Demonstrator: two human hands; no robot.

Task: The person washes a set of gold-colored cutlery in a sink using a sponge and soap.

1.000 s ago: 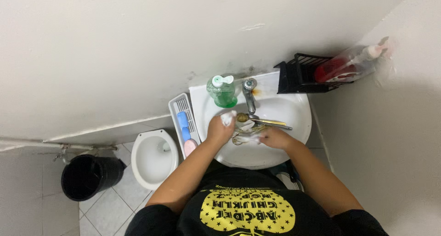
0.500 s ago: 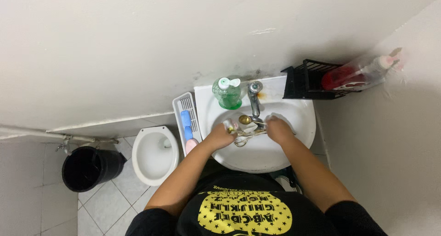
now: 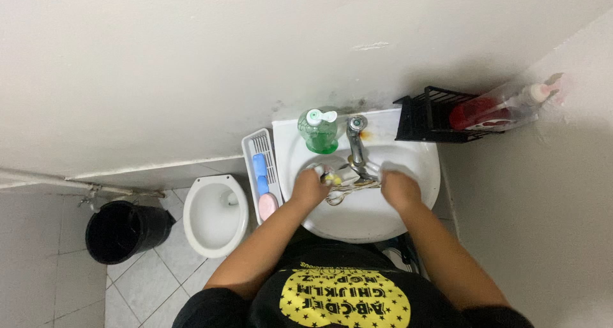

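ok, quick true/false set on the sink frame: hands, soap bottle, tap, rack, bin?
1. Both hands are over the white sink. True: left hand and right hand are above the basin.
2. The green soap bottle stands right of the tap. False: it stands left of it.
3. Metal utensils lie between the hands. True.
4. The black wire rack sits on the floor. False: it is up beside the sink, at the wall.
5. The black bin is beside the toilet. True.

Soap dispenser point(image 3: 318, 131) left of tap point(image 3: 355, 139) behind sink point(image 3: 408, 200); toilet point(image 3: 215, 214) left
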